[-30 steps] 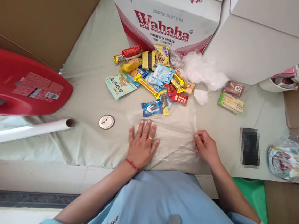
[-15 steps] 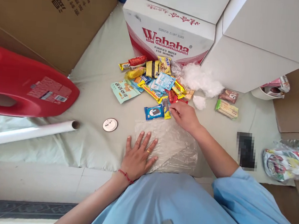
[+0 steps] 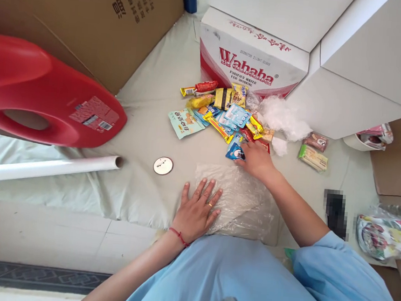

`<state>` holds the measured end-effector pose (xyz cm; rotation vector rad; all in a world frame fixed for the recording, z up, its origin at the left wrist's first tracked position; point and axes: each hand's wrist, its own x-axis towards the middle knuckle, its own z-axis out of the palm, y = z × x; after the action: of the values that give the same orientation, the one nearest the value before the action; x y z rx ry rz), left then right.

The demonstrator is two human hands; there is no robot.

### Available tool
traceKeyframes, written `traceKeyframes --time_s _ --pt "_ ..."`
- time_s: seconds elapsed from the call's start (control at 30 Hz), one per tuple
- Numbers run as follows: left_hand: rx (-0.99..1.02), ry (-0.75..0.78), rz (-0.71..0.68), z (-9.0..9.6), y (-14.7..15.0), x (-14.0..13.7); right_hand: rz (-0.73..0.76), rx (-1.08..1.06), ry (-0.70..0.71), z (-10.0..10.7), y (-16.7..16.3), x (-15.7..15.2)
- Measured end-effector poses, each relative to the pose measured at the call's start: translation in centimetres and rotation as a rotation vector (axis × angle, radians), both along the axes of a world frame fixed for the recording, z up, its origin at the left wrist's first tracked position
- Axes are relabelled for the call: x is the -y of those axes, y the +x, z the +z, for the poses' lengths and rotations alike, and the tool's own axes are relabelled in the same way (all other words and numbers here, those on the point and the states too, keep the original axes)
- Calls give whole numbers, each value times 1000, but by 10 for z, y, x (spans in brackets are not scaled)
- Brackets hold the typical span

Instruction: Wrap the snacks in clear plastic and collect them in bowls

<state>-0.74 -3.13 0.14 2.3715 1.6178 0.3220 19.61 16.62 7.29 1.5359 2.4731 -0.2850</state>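
Observation:
My left hand (image 3: 197, 212) lies flat, fingers spread, on the left part of a clear plastic bag (image 3: 241, 205) at the front of the cloth-covered surface. My right hand (image 3: 258, 161) reaches to the near edge of a heap of wrapped snacks. Its thumb and fingers close on the right end of a blue snack packet (image 3: 234, 151); the fingertips are partly hidden. Around it lie a yellow-wrapped bar (image 3: 219, 128), a light blue sachet (image 3: 237, 115), a pale green pouch (image 3: 186, 123) and several other small packets.
A round pin badge (image 3: 163, 166) and a white tube (image 3: 51, 169) lie left, near a red jug (image 3: 51, 95). Behind the snacks stands a Wahaha carton (image 3: 250, 61). White stuffing (image 3: 282, 118), two snack packs (image 3: 312, 158) and a dark pixelated object (image 3: 336, 214) are at right.
My right hand has moved onto the blue packet, which now sits farther right and closer to the heap. My left hand stays flat on the bag. The view has shifted left.

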Motion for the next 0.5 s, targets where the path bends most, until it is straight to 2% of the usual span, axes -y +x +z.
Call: traceKeyframes --time_s 0.1,0.23,0.4,0.5 --pt "10 5 0 -1 -1 0 46 -50 18 13 -4 -13" --pt "12 10 3 -2 -1 -1 136 -171 173 17 -48 -47" --pt "7 1 12 -1 0 -1 386 -137 227 -9 -117 -91" --pt "19 2 21 0 0 0 388 -79 284 -25 -140 -104"
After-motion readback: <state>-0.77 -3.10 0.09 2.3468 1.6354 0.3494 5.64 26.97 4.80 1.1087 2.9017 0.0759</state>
